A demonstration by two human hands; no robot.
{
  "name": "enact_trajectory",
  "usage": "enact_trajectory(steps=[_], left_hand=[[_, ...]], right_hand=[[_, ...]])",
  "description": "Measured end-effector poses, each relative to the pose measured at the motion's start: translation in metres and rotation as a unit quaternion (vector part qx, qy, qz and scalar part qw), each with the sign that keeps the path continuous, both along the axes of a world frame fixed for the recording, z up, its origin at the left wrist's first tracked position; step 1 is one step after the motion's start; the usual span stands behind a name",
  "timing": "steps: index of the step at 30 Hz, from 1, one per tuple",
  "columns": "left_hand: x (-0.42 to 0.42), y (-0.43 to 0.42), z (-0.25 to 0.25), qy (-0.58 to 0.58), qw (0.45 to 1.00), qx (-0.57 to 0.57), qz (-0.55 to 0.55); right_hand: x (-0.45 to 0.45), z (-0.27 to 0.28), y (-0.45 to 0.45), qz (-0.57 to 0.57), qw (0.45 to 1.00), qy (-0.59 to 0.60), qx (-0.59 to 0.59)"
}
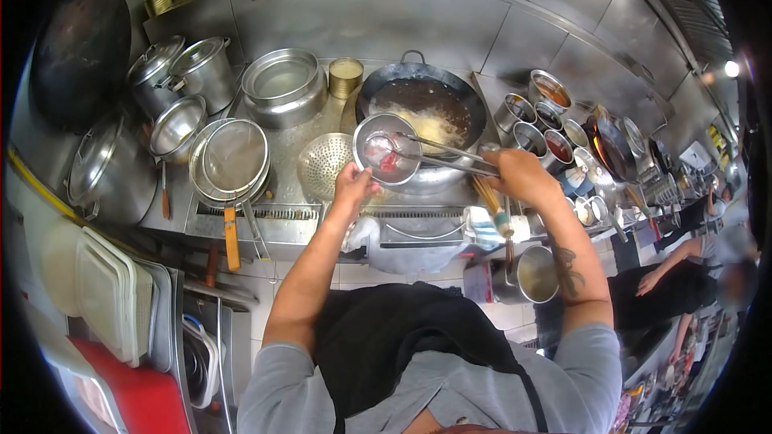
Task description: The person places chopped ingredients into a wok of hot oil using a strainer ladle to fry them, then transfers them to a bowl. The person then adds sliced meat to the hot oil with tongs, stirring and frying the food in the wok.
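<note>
My left hand [355, 190] grips the near rim of a metal bowl [371, 170], held tilted in front of the wok. Inside lie some reddish pieces [389, 161] with a whitish coating; I cannot tell what food they are. Closed around a pair of metal tongs [460, 154], my right hand [524, 177] points their tips into the bowl. Behind it, a large wok [418, 72] holds dark oil with pale, foaming food [432, 124] frying in it. A perforated skimmer [320, 162] rests left of the bowl, partly hidden by it.
Left of the wok stand a wide pot [283, 106], a tin can [346, 74] and stacked strainers [233, 162]. Several sauce containers [556, 145] crowd the right side. A pan [615, 149] with flame beside it sits farther right. Co-workers [671, 289] are at the far right.
</note>
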State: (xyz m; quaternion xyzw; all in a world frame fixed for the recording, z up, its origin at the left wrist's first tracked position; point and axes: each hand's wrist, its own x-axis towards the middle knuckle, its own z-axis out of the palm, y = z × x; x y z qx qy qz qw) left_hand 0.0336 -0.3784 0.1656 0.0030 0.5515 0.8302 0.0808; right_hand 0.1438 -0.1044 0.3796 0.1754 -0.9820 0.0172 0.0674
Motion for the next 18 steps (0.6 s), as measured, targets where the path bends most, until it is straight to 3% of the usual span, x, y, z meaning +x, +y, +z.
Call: enact_trajectory(steps=[9,18], left_hand=[[-0.006,0.005,-0.005,0.039,0.999,-0.001,-0.001],[-0.006,0.010,-0.001,0.090,0.996,-0.004,0.005]], right_hand=[[0.002,0.006,-0.001,-0.046,0.993,-0.106,0.019],[0.003,-0.003,0.007,-0.047,0.995,-0.089,0.003]])
